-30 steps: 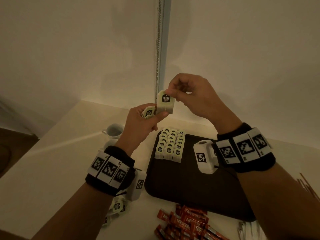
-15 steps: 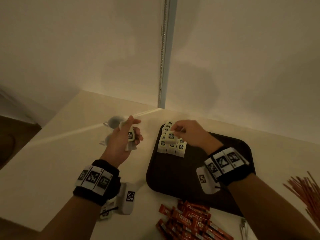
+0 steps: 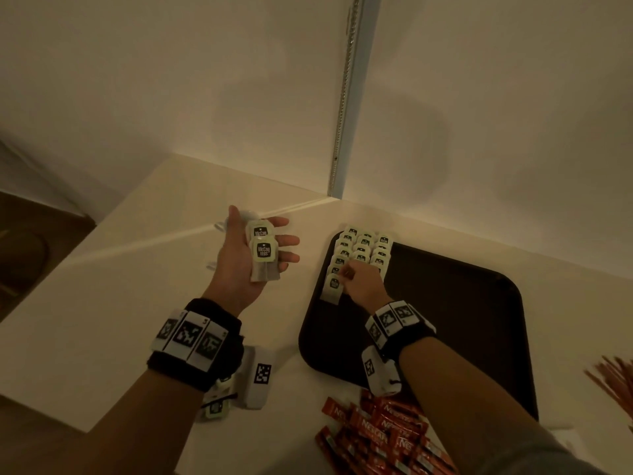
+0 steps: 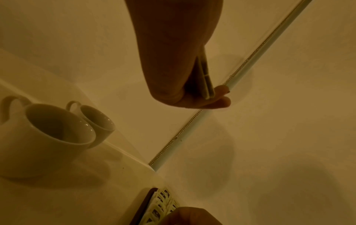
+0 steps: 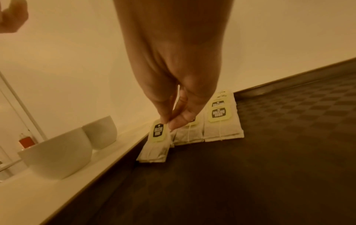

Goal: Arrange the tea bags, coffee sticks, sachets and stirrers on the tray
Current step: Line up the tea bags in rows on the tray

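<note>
On my upturned left hand point(image 3: 236, 258) lie two tea bags point(image 3: 263, 252), fingers stretched out; the left wrist view shows those bags point(image 4: 207, 79) edge-on against the fingers. My right hand point(image 3: 344, 274) pinches the tag of one tea bag point(image 3: 333, 286) at the near-left end of the tea bag rows point(image 3: 364, 248) in the far-left corner of the dark tray point(image 3: 445, 320). In the right wrist view this tea bag point(image 5: 158, 134) hangs tilted from the fingertips point(image 5: 173, 121), its lower end touching the tray point(image 5: 269, 152).
Red coffee sticks point(image 3: 376, 430) lie heaped in front of the tray. Brown stirrers point(image 3: 613, 382) fan out at the right edge. Two white cups point(image 4: 48, 137) stand left of the tray. Loose tea bags point(image 3: 215, 406) lie under my left wrist. A wall runs close behind.
The hands, raised together a second ago, have parted. My right hand came down with one tea bag to the rows' near-left end. My left hand moved left and turned palm up.
</note>
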A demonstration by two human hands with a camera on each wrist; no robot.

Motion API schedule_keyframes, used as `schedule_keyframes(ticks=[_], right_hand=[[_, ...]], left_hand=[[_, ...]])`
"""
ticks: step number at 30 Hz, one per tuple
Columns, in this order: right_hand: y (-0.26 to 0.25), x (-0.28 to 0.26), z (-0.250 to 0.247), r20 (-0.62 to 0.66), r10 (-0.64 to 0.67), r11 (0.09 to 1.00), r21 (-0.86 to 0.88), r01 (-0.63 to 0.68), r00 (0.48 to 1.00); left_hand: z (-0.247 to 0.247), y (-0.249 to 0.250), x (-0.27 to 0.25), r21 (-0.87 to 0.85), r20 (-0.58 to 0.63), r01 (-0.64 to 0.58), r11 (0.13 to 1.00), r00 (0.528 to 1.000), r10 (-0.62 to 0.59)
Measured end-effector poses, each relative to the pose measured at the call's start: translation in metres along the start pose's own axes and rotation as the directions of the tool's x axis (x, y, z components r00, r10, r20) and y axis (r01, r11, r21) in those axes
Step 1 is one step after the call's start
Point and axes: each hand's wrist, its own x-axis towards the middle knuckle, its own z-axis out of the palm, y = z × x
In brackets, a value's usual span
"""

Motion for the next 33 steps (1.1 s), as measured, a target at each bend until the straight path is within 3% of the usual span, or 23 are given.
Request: schedule_keyframes(ticks=[7, 10, 12, 14, 16, 19, 21, 25, 33], right_hand=[[0.004, 0.009, 0.006, -0.005, 0.028, 1.000, -0.011, -0.028, 1.000], [-0.012, 0.007, -0.004, -0.111, -0.003, 0.999, 0.039, 0.008, 0.994], [-0.039, 0.000, -0.017, -0.281, -0.157, 0.966, 0.154, 0.206, 0.947], [-0.074, -0.016, -0.034, -0.383, -0.360, 0.853, 0.234, 0.467, 0.850], [-0.105, -0.032, -0.048, -0.304, -0.544, 0.757, 0.225, 0.613, 0.783], [-0.129, -0.043, -0.060, -0.057, -0.689, 0.723, 0.013, 0.690, 0.723], [-0.133, -0.043, -0.066, -0.003, -0.687, 0.724, -0.087, 0.684, 0.727], [-0.137, -0.045, -0.081, 0.010, -0.658, 0.751, -0.063, 0.657, 0.753], [-0.146, -0.056, -0.120, 0.026, -0.554, 0.821, 0.183, 0.541, 0.832]], left_hand=[[-0.004, -0.006, 0.005, 0.008, -0.005, -0.004, 1.000, 1.000, 0.005], [-0.001, -0.007, 0.005, -0.003, -0.011, -0.026, 1.000, 1.000, 0.026], [0.001, -0.008, 0.007, 0.001, -0.040, -0.017, 1.000, 0.999, 0.017], [0.005, -0.009, 0.009, 0.015, -0.064, -0.003, 1.000, 0.998, 0.004], [0.011, -0.010, 0.009, -0.014, -0.059, 0.010, 1.000, 0.998, -0.011], [0.024, -0.009, 0.006, -0.042, -0.042, 0.021, 0.999, 0.999, -0.023], [0.031, -0.007, 0.004, -0.029, -0.045, 0.021, 0.999, 0.999, -0.022], [0.042, -0.004, 0.001, -0.063, 0.037, 0.017, 0.998, 0.999, -0.015], [0.058, -0.002, -0.004, -0.003, 0.098, -0.019, 1.000, 0.995, 0.019]])
